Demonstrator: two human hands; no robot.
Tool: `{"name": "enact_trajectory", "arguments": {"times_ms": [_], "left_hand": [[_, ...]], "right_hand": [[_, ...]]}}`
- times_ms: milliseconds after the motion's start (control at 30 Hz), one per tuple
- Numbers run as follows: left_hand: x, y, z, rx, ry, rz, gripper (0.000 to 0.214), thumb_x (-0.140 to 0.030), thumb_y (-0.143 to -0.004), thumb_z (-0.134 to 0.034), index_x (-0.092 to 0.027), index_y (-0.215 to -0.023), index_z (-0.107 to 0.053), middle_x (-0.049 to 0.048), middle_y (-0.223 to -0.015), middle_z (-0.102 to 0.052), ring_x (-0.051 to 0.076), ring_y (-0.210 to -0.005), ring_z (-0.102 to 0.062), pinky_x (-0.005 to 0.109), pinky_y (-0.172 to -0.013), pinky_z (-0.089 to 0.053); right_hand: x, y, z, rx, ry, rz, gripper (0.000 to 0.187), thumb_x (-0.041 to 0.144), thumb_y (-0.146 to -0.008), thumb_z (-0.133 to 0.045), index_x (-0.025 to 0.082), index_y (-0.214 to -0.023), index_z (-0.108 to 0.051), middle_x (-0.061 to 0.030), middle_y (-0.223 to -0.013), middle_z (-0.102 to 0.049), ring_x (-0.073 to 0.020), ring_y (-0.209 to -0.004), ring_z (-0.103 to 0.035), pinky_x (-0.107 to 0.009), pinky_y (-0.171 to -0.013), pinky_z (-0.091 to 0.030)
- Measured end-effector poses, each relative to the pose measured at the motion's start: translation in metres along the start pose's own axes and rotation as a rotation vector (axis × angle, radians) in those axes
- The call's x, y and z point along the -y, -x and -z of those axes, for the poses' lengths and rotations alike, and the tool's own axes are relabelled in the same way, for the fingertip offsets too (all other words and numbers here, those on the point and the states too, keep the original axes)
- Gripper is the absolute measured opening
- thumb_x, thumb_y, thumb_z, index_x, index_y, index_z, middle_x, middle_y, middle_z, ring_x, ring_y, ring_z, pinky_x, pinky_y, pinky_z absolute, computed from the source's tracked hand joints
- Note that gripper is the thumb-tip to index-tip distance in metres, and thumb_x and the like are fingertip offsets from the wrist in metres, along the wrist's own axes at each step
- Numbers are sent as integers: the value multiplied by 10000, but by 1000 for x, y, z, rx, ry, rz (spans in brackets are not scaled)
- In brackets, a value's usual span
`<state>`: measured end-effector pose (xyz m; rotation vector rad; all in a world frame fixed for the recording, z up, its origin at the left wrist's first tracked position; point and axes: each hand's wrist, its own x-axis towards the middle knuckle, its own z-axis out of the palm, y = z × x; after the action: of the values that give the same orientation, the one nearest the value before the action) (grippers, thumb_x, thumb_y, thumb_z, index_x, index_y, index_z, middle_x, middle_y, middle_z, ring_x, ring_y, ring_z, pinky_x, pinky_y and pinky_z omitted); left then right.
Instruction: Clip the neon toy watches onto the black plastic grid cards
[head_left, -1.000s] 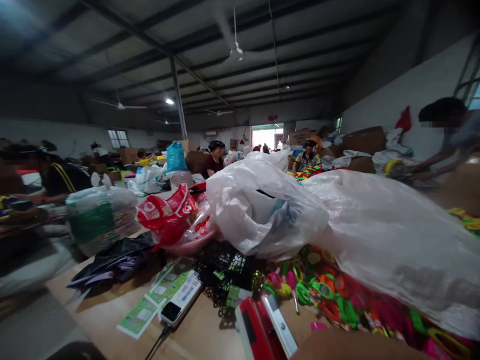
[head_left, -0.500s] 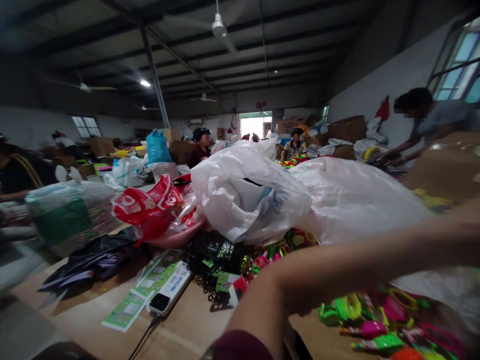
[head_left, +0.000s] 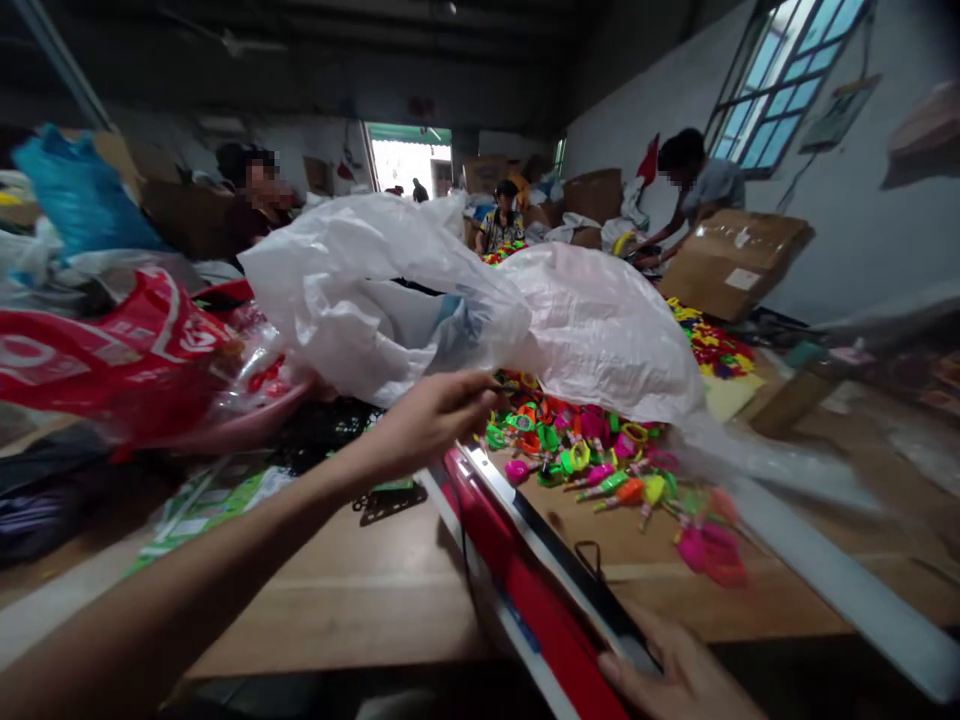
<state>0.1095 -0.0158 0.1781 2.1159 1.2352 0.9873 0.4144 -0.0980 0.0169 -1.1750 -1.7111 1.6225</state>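
Observation:
A long red and white heat sealer (head_left: 510, 570) with a silver and black arm stands on the wooden table, pointing away from me. At its near end my right hand (head_left: 675, 670) is closed around the arm, thumb on the red side; part of this hand is cut off by the frame. My left hand (head_left: 450, 410) hovers over the far end, fingers pinched together. A small dark bit shows at its fingertips, too unclear to name. Beyond and to the right lies a pile of colourful plastic toy watches (head_left: 577, 450), in pink, green, yellow and orange.
Large white plastic sacks (head_left: 607, 330) rise behind the pile. A red bag (head_left: 150, 350) rests in a pink basin (head_left: 247, 425) at left, near green printed cards (head_left: 202, 510). A cardboard box (head_left: 735, 260) stands at back right. Several people are farther back.
My view has swung right and down. My arm, earlier stretched across to the right, has come back over the sealer. My right hand now shows at the sealer's near end.

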Motion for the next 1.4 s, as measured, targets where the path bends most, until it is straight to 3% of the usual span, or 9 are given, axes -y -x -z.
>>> {"name": "enact_trajectory", "arguments": {"times_ms": [100, 267, 400, 533, 733, 867, 1033, 1233, 1400], "left_hand": [[33, 0, 19, -163, -185, 57, 410, -483, -954, -443, -154, -1020, -678, 11, -726, -613, 146, -658, -534, 248, -627, -409], [76, 20, 32, -260, -338, 171, 347, -438, -917, -492, -165, -921, -705, 31, -701, -656, 168, -645, -534, 263, -623, -369], [102, 37, 27, -249, -331, 212, 408, -509, -910, -531, -159, -971, -731, 62, -769, -728, 198, -691, -602, 275, -637, -394], [119, 35, 15, -184, -287, 190, 416, -529, -890, -577, -171, -992, -762, 86, -913, -779, 220, -790, -665, 290, -705, -443], [111, 6, -8, 7, -313, -45, 309, -438, -911, -608, -218, -1050, -774, 54, -981, -769, 203, -883, -663, 290, -770, -457], [90, -18, -27, 254, -588, -178, 216, -274, -901, -621, -264, -1062, -766, 37, -1013, -754, 218, -973, -599, 307, -812, -424], [74, -44, -47, 460, -722, -210, 306, -178, -796, -686, -312, -1058, -768, 45, -878, -701, 230, -935, -561, 286, -651, -326], [78, -67, -66, 592, -736, -329, 230, -126, -778, -675, -273, -912, -791, 46, -809, -715, 231, -891, -532, 316, -666, -300], [97, -83, -76, 663, -646, -408, 202, -208, -821, -714, -288, -987, -798, 33, -845, -733, 220, -923, -544, 303, -727, -337]], "right_hand": [[1, -2, -3, 55, -128, -3, 736, 610, -902, -675, 203, -1502, -544, -130, -1424, -641, -332, -1279, -630, -451, -1102, -503], [8, -6, 2, 35, -80, -13, 680, 583, -923, -671, 213, -1483, -564, -123, -1339, -694, -318, -1240, -648, -438, -1093, -504], [7, -6, 7, 10, -17, -31, 648, 566, -938, -654, 209, -1472, -577, -111, -1194, -755, -308, -1086, -709, -430, -1024, -545], [7, -8, 9, -19, 42, -34, 634, 543, -953, -634, 196, -1480, -569, -108, -1208, -749, -293, -987, -728, -452, -1046, -532], [7, -9, 10, -38, 123, 33, 601, 468, -973, -622, 182, -1495, -544, -128, -1439, -628, -327, -1306, -597, -500, -1159, -438], [7, -9, 10, -91, 205, 46, 554, 426, -971, -635, 211, -1477, -566, -114, -1422, -643, -320, -1263, -629, -494, -1136, -466], [5, -8, 7, -106, 164, 66, 512, 412, -989, -614, 238, -1468, -570, -89, -1357, -684, -292, -1172, -675, -452, -1068, -524], [2, -9, 11, -243, 353, 109, 359, 392, -964, -649, 238, -1284, -699, -80, -1226, -720, -285, -1118, -676, -436, -1028, -531], [3, -19, 16, -273, 377, 89, 280, 394, -961, -647, 217, -1162, -729, -81, -1130, -738, -275, -1073, -683, -437, -1034, -524]]}}
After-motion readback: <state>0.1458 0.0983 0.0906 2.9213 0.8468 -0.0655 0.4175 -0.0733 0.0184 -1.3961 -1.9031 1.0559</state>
